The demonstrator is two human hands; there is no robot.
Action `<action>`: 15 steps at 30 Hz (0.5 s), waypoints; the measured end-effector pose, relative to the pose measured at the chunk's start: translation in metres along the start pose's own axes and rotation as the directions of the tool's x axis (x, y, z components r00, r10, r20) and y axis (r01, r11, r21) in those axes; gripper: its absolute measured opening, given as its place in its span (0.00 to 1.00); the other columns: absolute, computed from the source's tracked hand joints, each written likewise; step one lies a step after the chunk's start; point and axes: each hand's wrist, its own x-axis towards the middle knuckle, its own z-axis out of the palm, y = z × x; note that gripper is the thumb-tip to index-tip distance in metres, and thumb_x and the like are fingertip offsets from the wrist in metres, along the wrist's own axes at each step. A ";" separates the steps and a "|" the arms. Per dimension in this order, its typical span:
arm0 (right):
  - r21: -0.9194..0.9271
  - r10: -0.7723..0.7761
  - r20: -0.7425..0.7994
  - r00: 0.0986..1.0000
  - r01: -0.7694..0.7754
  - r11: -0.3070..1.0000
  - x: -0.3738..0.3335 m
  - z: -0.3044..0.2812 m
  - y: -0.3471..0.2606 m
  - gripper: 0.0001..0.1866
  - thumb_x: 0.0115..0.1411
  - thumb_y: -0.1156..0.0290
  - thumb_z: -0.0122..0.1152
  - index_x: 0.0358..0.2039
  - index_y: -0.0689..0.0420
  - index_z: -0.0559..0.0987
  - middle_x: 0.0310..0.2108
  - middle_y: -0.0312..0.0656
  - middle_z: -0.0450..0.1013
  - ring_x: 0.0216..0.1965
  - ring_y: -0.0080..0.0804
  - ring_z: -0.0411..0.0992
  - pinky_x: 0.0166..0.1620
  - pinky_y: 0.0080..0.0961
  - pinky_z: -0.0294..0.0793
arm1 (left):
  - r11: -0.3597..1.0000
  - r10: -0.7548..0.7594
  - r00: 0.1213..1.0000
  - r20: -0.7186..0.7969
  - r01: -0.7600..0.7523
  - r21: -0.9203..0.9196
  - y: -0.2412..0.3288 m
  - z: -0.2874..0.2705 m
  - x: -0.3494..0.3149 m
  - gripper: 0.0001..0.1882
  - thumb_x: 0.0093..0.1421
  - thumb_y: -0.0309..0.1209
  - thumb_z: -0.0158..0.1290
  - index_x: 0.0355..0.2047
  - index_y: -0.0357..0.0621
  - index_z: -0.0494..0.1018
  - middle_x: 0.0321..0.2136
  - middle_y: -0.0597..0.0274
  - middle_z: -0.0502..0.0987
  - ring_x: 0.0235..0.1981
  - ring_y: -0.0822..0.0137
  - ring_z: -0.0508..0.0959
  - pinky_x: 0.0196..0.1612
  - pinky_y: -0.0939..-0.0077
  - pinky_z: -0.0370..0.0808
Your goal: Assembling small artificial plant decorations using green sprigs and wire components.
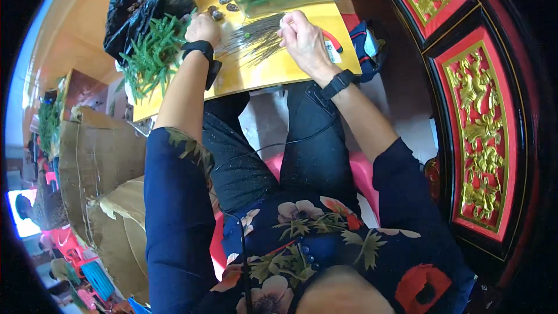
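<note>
One yellow worktop (244, 78) carries all of this, and it's pretty crowded toward the far side. Biggest thing on it is a clear plastic bin (261, 7) with green sprigs inside, parked along the far edge, toward the right. Next up, a black plastic bag (119, 29) with brown bits in it, slumped by the far left corner. A loose heap of green sprigs (152, 52) sits right along the left edge, some tips dangling toward the near left corner. Thin dark stems (258, 38) are fanned out mid-worktop, just in front of the bin.

Hands: the left hand (203, 29) is right up against the heap with its fingers curled, but honestly can't tell if it's gripping a sprig. The right hand (305, 40) is at the right end of the stems, thumb and fingers bent in close together; can't tell what, if anything, is pinched there.

Smaller stuff: a red-handled tool (332, 42) near the right edge, a few dark cones (217, 15) between the left hand and the bin, and one tiny green bit (247, 35) among the stems.
</note>
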 end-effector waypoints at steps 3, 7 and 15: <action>0.055 0.021 -0.055 0.998 -0.018 0.998 -0.005 0.003 -0.005 0.05 0.61 0.72 0.49 0.34 0.61 0.68 0.23 0.42 0.75 0.24 0.26 0.74 0.28 0.22 0.72 | 0.998 0.042 0.998 -0.054 -0.039 0.053 0.007 -0.002 -0.010 0.16 0.52 0.36 0.52 0.42 0.50 0.74 0.43 0.50 0.74 0.41 0.51 0.77 0.42 0.61 0.74; 0.086 -0.003 -0.140 0.990 0.015 0.996 -0.009 -0.013 -0.024 0.05 0.61 0.72 0.49 0.33 0.61 0.68 0.21 0.40 0.74 0.23 0.24 0.73 0.28 0.21 0.70 | 0.987 0.095 0.981 -0.171 -0.114 -0.109 0.008 -0.025 -0.021 0.17 0.52 0.35 0.54 0.42 0.43 0.74 0.37 0.52 0.76 0.38 0.56 0.78 0.39 0.66 0.75; 0.212 -0.089 -0.170 0.982 0.124 0.969 -0.034 -0.038 -0.083 0.05 0.62 0.74 0.48 0.37 0.60 0.71 0.21 0.35 0.70 0.25 0.17 0.68 0.30 0.16 0.68 | 0.117 0.157 0.987 0.043 0.024 -0.993 0.026 -0.101 -0.155 0.14 0.56 0.26 0.53 0.43 0.34 0.71 0.33 0.60 0.76 0.32 0.68 0.78 0.36 0.81 0.74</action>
